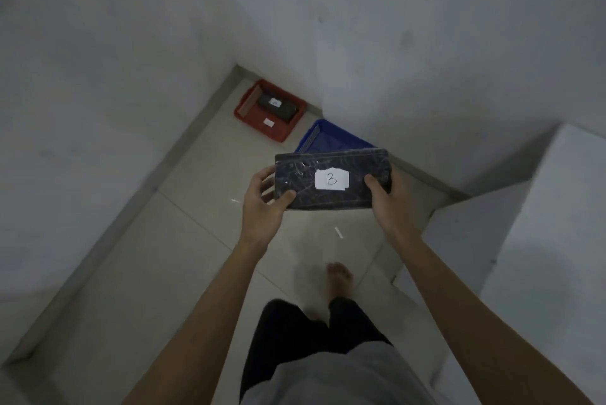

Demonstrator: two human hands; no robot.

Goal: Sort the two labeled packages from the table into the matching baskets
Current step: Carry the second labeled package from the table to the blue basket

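A dark, plastic-wrapped package (305, 185) with a white label reading "B" is held flat in front of me. My left hand (262, 199) grips its left end and my right hand (390, 198) grips its right end. Beyond it, on the floor by the wall, stands a blue basket (331, 139), partly hidden behind the package. Farther left in the corner sits a red basket (249, 111) with a white tag on its front wall. Inside the red basket lies another dark package (277, 106) with a white label.
White walls meet in the corner behind the baskets. A white block or ledge (541, 224) juts in on the right. The tiled floor (196, 240) carries two small white scraps. My bare foot (341, 276) and dark trousers show below.
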